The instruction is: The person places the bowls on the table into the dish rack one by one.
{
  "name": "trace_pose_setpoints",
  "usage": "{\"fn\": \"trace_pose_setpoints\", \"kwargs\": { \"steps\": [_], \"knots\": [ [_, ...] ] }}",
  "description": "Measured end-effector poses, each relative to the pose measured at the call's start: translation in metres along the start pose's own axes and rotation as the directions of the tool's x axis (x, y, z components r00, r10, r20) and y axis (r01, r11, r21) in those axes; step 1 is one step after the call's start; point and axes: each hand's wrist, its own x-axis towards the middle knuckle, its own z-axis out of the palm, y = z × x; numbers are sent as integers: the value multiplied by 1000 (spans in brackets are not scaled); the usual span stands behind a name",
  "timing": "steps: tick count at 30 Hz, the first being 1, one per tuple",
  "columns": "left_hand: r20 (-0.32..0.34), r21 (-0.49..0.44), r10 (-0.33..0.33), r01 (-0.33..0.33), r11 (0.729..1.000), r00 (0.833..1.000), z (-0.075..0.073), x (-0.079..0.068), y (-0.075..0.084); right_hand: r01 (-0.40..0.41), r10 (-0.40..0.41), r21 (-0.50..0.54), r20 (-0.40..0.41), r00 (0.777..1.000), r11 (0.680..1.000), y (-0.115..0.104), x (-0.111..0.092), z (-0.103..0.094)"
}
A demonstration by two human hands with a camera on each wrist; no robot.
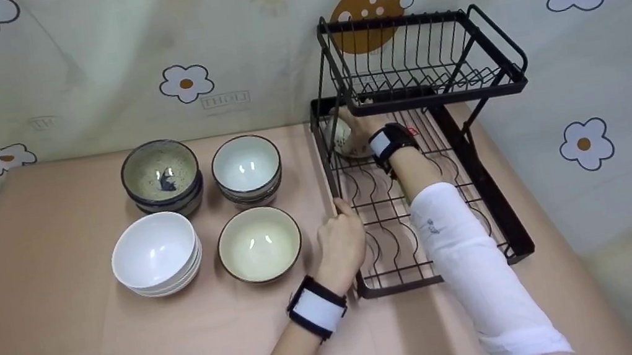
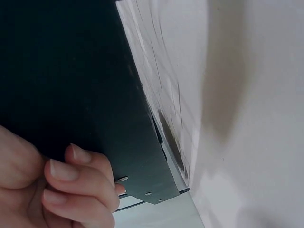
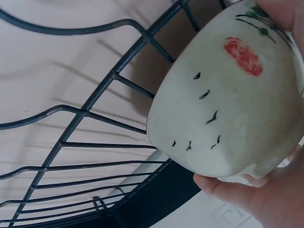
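Note:
My right hand (image 1: 363, 123) grips a cream bowl (image 3: 213, 104) painted with small black birds, a red mark and green leaves. In the head view this bowl (image 1: 343, 139) is tilted on its side in the back left of the lower tier of a black dish rack (image 1: 392, 288), partly hidden by the hand. Fingers (image 3: 232, 190) curl around its edge in the right wrist view. My left hand (image 1: 342, 249) holds the rack's left side rail, its index finger over the rail. Curled fingers (image 2: 83, 185) lie against the dark side panel (image 2: 80, 85) in the left wrist view.
Left of the rack stand stacked white bowls (image 1: 155, 251), stacked speckled dark-rimmed bowls (image 1: 158, 170), stacked pale blue bowls (image 1: 245, 163) and a cream bowl with a dark rim (image 1: 260, 245). The rack's upper tier (image 1: 430, 101) overhangs the back. A patterned cloth (image 1: 86, 61) hangs behind.

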Motion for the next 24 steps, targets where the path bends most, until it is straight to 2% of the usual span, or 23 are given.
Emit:
{"fn": "trace_pose_setpoints", "kwargs": {
  "steps": [5, 8, 11, 18, 24],
  "knots": [
    [5, -19, -8, 9, 1000, 1000, -1, 1, 1, 9, -7, 48, -42, 999, 999, 4, -2, 2],
    [12, -16, -13, 13, 1000, 1000, -2, 2, 1, 55, -56, -11, -89, 994, 998, 7, -1, 5],
    [10, -13, -12, 13, 1000, 1000, -2, 1, 1, 41, -43, -16, -127, 991, 999, 6, -5, 7],
    [25, -3, -16, 16, 1000, 1000, 0, 1, 1, -86, 79, -17, -243, 967, 996, -7, -18, 11],
    [8, -28, -24, 24, 999, 1000, -1, 0, 1, -203, 184, -54, -248, 951, 978, -22, -37, 5]
  ]
}}
